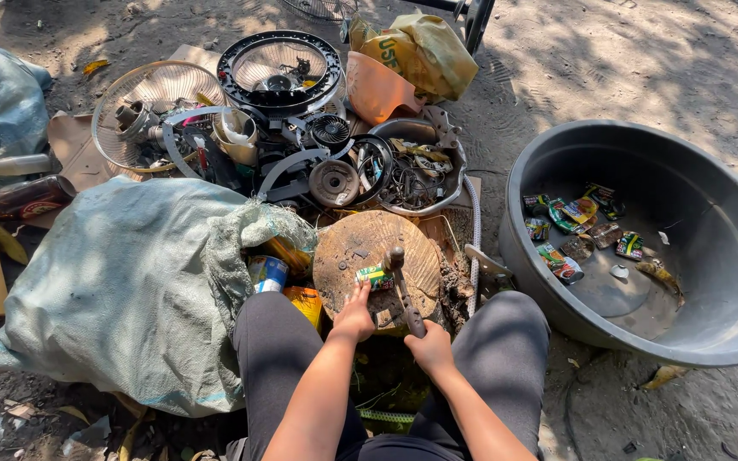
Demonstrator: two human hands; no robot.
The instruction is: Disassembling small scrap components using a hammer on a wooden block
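Observation:
A round wooden stump (360,243) stands between my knees. On its top lies a small green and yellow can (374,276). My left hand (354,316) reaches over the stump's near edge, fingertips touching the can. My right hand (430,346) is closed around the lower end of a hammer handle (407,299); the hammer's head (395,256) rests on the stump just right of the can.
A big grey plastic basin (728,230) at right holds several flattened cans (578,226). A full woven sack (121,282) lies at left with cans at its mouth. Behind the stump is a heap of scrap metal and fan guards (279,72). Sandy ground surrounds everything.

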